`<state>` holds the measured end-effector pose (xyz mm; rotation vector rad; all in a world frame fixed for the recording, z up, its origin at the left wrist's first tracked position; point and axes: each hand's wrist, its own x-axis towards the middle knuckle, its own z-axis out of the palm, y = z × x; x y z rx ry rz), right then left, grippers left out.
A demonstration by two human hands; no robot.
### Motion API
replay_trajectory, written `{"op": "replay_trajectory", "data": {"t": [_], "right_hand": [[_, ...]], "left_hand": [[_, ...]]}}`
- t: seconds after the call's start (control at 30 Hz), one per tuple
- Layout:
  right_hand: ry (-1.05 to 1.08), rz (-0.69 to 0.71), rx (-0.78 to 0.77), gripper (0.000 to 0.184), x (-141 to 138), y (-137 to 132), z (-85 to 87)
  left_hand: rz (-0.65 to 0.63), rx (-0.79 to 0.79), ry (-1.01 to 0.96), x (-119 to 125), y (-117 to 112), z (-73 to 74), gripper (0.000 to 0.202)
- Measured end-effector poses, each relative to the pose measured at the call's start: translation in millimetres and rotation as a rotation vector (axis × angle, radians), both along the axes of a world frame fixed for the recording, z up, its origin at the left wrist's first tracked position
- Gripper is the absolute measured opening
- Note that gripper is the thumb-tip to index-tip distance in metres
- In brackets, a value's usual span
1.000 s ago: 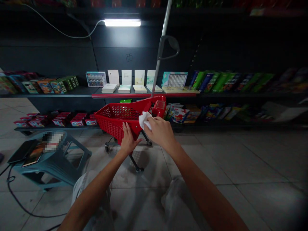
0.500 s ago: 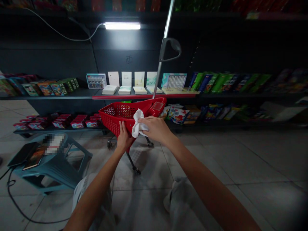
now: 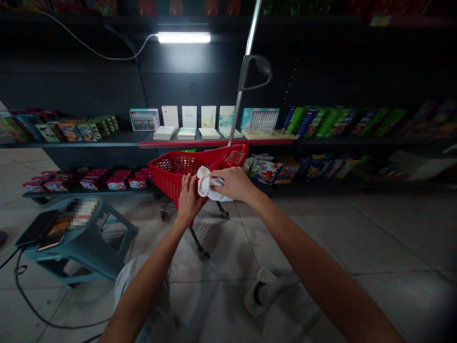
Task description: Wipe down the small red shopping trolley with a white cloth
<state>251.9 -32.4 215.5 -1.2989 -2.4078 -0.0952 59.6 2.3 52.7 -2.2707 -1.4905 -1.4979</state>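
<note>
- The red shopping basket point(image 3: 170, 172), stood on the floor point(image 3: 357, 238), was gripped at its near wall by the left hand point(image 3: 188, 197), fingers curled.
- A white cloth point(image 3: 208, 186) was clamped in the right hand point(image 3: 233, 183) against the near rim.
- Only that rim was judged reached; the rest was left.

Left hand point(image 3: 188, 200) pressed flat, right hand point(image 3: 233, 183) clenched (both arms outstretched).

Left hand point(image 3: 188, 200) and right hand point(image 3: 235, 183) are shown bare, forearms point(image 3: 303, 267) are uncovered past the elbow, pale grey creased trousers point(image 3: 274, 295) are worn.
</note>
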Motion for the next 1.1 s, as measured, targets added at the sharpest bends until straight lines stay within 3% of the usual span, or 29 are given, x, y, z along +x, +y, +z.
{"op": "replay_trajectory", "data": {"t": [0.13, 0.37, 0.63, 0.8, 1.1], "right_hand": [[0.054, 0.047, -0.007, 0.034, -1.3, -0.6, -11.5], [0.220, 0.310, 0.160, 0.036, 1.6, -4.7, -46.0], [0.321, 0.374, 0.094, 0.038, 29.2, 19.2, -47.3], [0.244, 0.448, 0.109, 0.037, 37.9, 29.2, -42.4], [0.340, 0.357, 0.132, 0.038, 47.0, 64.2, -39.3]], "left_hand": [[0.017, 0.007, -0.059, -2.9, 1.2, 2.1, 0.064], [-0.032, 0.050, -0.095, -8.7, -1.7, 9.1, 0.070], [-0.002, 0.048, -0.071, -19.3, -8.9, 5.6, 0.080], [-0.027, 0.073, -0.059, -35.8, -12.6, 5.4, 0.079], [-0.049, 0.089, -0.092, -59.5, -13.1, 6.1, 0.075]]}}
